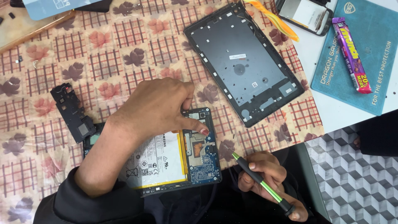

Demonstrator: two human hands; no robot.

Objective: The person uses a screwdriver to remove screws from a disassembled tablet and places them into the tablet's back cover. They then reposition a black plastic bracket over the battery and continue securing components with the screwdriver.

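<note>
An opened tablet (178,159) lies at the table's near edge, its white battery (155,159) and blue circuit board (203,166) exposed. My left hand (159,105) rests over its upper part, the index fingertip pressing on the board near the top right corner. My right hand (269,180) holds a black and green screwdriver (259,180) just right of the tablet, its tip pointing up-left close to the board's edge without touching it.
The tablet's dark back cover (244,62) lies inside-up at the upper middle. A black plastic bracket (72,112) sits to the left. A blue work mat (360,54) with a purple candy bar (351,54) lies at the right, a phone (304,14) above.
</note>
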